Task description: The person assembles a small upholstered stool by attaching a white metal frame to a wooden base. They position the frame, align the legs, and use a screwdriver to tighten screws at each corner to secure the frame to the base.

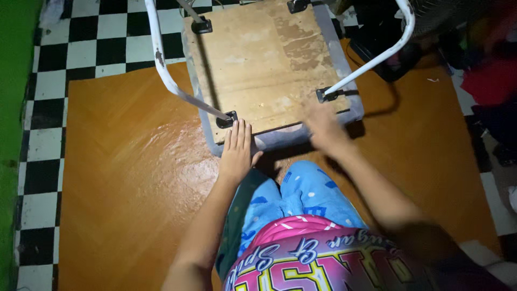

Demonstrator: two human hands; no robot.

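Observation:
An upturned chair seat (258, 59) lies on the floor, its bare wooden underside up, with grey fabric wrapped round its edges. White metal frame tubes (161, 64) bolt to it by black brackets (226, 119). My left hand (237, 151) lies flat, fingers together, on the seat's near edge just below the left bracket. My right hand (323, 125) is blurred, over the near right corner of the seat close to the other bracket (325, 95); it holds nothing that I can make out.
The seat rests on an orange wood-pattern mat (124, 178) laid over black-and-white checkered tiles (97, 48). A green wall (11, 108) runs along the left. Dark objects and red cloth (484, 81) crowd the right side. My knees in blue trousers (291, 199) are below the seat.

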